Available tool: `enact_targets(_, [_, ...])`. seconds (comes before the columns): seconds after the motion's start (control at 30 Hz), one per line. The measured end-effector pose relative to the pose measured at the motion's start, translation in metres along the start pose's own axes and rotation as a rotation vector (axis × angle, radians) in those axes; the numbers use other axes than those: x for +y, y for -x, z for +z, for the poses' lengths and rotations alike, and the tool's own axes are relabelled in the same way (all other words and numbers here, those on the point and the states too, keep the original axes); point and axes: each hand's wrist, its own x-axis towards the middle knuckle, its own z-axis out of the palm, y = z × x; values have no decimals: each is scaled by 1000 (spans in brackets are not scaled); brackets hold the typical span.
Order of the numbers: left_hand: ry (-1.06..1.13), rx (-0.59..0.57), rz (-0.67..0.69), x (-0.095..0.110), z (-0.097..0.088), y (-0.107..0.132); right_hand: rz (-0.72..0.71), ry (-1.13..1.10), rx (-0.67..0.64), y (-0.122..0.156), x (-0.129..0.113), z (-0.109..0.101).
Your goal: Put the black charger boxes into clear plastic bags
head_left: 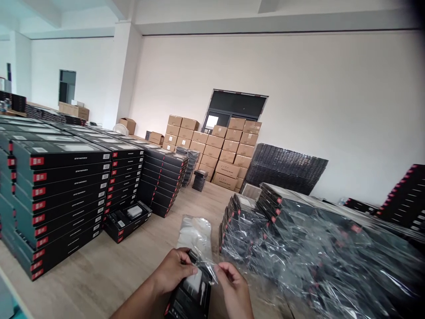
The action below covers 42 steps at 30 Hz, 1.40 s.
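A flat black box [190, 297] with a white device printed on it lies in front of me at the table's near edge. My left hand [174, 271] is closed at the far end of that box, thumb and fingers pinching the edge of a clear plastic bag [210, 268]. The bag's film stretches across to my right hand [232, 285], which pinches it between thumb and forefinger to the right of the box. Just beyond my hands, a pile of clear bags [195, 230] lies flat on the table [149, 252].
Tall stacks of black boxes [71, 190] stand on the left, with an open box [128, 217] holding a white device beside them. Bagged boxes [299, 239] heap up on the right. Brown cartons [215, 150] are piled against the far wall.
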Motion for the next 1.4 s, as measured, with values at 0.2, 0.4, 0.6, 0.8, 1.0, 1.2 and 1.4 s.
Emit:
enact_targets(0.2, [-56, -9, 18, 4, -3, 1, -149, 164, 54, 0, 8, 2])
enact_targets(0.4, [1, -81, -20, 3, -14, -2, -45, 121, 295, -15, 17, -25])
enact_targets(0.6, [365, -300, -193, 19, -48, 11, -15, 69, 250, -9, 21, -8])
enact_targets(0.8, [140, -499, -208, 27, -41, 19, -15, 3, 83, -2, 24, 24])
enact_targets(1.0, [6, -335, -182, 19, -16, 17, -40, 21, 124, -2, 14, 17])
enact_targets(1.2, [-155, -164, -86, 23, -13, 19, -185, 243, 97, 3, 12, 19])
enact_targets(1.4, [-141, -112, -60, 23, -10, 20, -402, 534, 79, 2, 9, 11])
